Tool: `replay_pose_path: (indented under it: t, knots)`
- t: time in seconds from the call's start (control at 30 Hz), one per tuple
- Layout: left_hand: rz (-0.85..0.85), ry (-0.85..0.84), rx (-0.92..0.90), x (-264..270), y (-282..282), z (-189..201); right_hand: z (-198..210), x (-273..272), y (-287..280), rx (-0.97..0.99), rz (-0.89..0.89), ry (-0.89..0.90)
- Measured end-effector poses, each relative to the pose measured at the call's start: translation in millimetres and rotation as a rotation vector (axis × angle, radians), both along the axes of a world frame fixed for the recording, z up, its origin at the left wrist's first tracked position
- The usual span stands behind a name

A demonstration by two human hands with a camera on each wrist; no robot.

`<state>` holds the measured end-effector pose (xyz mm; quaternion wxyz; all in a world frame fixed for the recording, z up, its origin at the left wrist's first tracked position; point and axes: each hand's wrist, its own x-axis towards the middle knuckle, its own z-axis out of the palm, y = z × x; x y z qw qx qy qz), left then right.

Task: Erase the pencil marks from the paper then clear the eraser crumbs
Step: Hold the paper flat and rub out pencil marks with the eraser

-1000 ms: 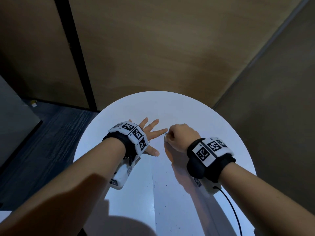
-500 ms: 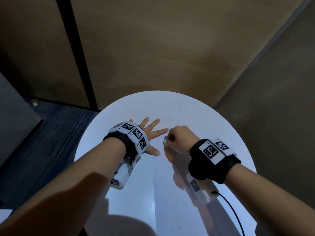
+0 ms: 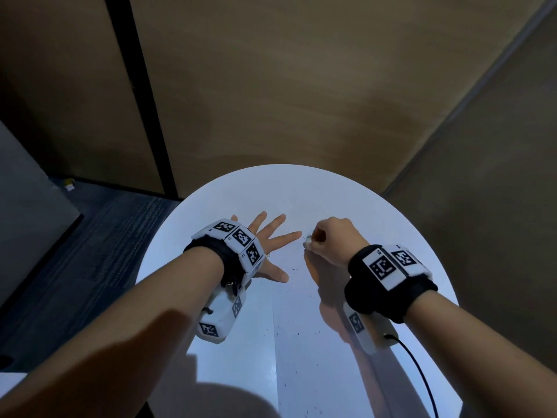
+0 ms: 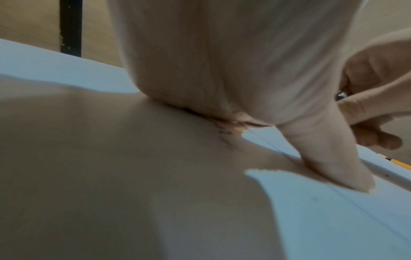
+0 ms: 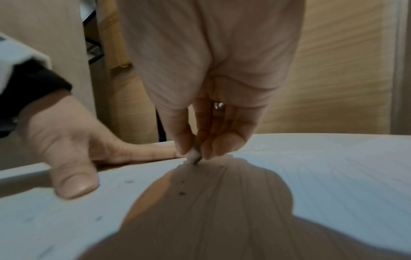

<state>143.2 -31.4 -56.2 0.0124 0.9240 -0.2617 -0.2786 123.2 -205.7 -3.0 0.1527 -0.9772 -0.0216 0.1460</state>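
A white sheet of paper (image 3: 301,342) lies on the round white table (image 3: 271,191). My left hand (image 3: 268,239) lies flat with fingers spread, pressing down the paper's left edge. My right hand (image 3: 328,241) pinches a small white eraser (image 3: 308,242) between thumb and fingers. In the right wrist view the eraser (image 5: 194,156) has its tip on the paper (image 5: 311,167), where faint pencil lines show. Dark eraser crumbs (image 3: 295,269) are scattered over the sheet, also seen as crumbs (image 5: 182,193) near the eraser.
A yellow pencil (image 4: 400,164) lies on the table at the far right of the left wrist view. Wooden wall panels (image 3: 301,86) stand behind the table, dark floor (image 3: 75,251) to its left. A black cable (image 3: 419,372) runs from my right wrist device.
My right hand with the eraser has shifted to the right and slightly away across the paper. The left hand stays flat in place.
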Motion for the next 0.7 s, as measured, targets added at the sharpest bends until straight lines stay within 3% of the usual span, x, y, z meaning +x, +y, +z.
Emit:
replay_pose_path:
  t: [0.17,0.3,0.43,0.7]
  knots:
    - [0.011,0.013,-0.002,1,0,-2,-6,-11,12,-0.094,0.145,0.051]
    - [0.011,0.004,-0.003,1,0,-3,-1,-3,14,-0.15,0.079,0.005]
    - [0.01,-0.002,-0.007,2,1,-6,-4,-16,27,-0.146,0.184,0.083]
    - [0.012,0.005,-0.001,1,-2,0,-6,-6,20,-0.153,0.135,0.021]
